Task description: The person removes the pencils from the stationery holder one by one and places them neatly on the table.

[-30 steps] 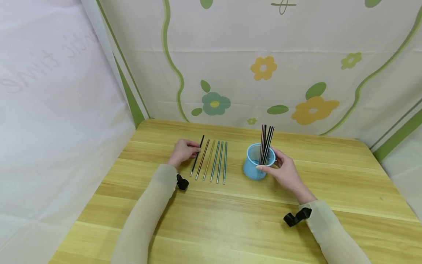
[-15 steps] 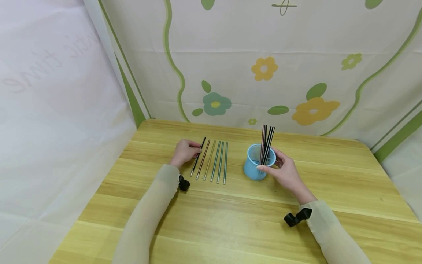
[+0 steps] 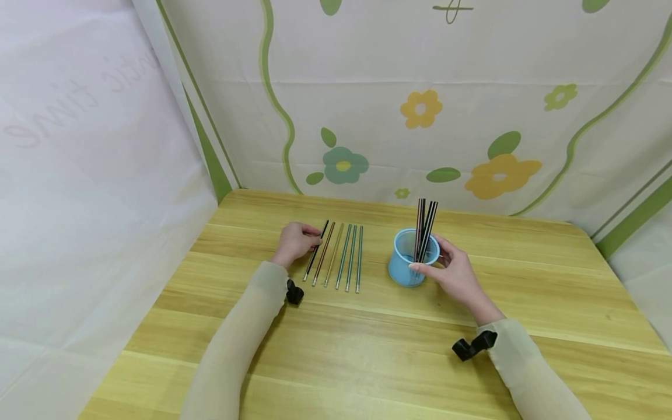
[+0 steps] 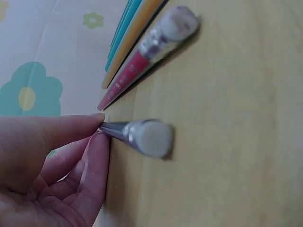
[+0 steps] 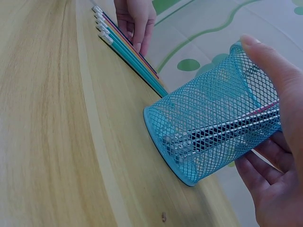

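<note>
In the head view my left hand (image 3: 295, 242) pinches a black pencil (image 3: 313, 261) between thumb and fingers, at the left end of a row. The left wrist view shows that pencil's white eraser end (image 4: 156, 138) pointing toward the camera, beside the red pencil (image 4: 131, 71). Right of it in the row lie a yellow pencil (image 3: 333, 256) and three teal pencils (image 3: 351, 256). My right hand (image 3: 454, 273) grips the blue mesh pencil cup (image 3: 400, 271), thumb near the rim and fingers behind. Several dark pencils (image 3: 429, 220) lean inside it, eraser ends down.
The wooden table (image 3: 336, 356) runs back to a white flower-print cloth (image 3: 378, 116). Another white cloth (image 3: 105, 233) hangs along the left side. A black wrist camera (image 3: 295, 293) sits at the left cuff, another black camera (image 3: 474, 345) at the right.
The black pencil's far end has shifted slightly right and toward me, with my left hand moving slightly right. My right hand and the cup hold still.
</note>
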`<move>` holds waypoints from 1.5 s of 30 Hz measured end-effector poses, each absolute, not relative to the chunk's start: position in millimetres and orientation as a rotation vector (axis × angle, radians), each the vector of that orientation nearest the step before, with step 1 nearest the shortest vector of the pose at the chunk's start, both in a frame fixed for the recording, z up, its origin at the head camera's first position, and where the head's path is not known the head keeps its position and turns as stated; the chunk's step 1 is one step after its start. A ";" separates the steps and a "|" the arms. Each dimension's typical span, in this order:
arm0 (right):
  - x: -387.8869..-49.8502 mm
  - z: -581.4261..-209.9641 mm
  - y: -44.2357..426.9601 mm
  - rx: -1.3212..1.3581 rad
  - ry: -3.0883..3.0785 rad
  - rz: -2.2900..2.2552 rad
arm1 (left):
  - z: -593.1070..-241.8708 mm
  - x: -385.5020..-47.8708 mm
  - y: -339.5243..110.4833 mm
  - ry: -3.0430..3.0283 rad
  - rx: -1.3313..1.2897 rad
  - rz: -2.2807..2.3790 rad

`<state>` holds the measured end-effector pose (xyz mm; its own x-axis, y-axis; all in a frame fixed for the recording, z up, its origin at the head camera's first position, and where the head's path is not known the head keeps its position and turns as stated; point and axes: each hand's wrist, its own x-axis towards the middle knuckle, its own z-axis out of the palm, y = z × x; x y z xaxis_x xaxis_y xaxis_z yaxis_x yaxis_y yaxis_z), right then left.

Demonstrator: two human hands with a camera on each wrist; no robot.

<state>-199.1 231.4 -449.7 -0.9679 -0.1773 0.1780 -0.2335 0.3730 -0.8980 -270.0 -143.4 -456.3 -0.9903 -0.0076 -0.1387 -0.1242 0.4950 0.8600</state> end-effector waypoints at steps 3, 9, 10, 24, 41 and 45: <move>-198.6 -449.5 231.2 0.391 -2.553 1.686 | -456.7 -269.8 -143.5 2.605 -0.117 1.528; -199.1 -450.1 231.5 0.391 -2.552 1.678 | -456.8 -269.6 -143.4 2.600 -0.121 1.530; -199.2 -450.2 231.6 0.391 -2.552 1.678 | -456.8 -269.6 -143.3 2.602 -0.120 1.530; -199.5 -450.8 231.9 0.383 -2.562 1.681 | -456.8 -270.7 -144.3 2.610 -0.097 1.530; -198.1 -448.9 230.9 0.391 -2.556 1.687 | -447.6 -269.1 -145.5 2.586 -0.080 1.599; -196.8 -447.0 230.3 0.396 -2.557 1.685 | -435.9 -268.1 -143.7 2.604 -0.054 1.639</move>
<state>-196.8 230.3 -447.0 -0.9657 -0.1833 0.1841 -0.2415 0.3719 -0.8963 -268.1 -143.7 -435.9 -0.9973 0.0043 -0.0732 -0.0641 0.4327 0.8993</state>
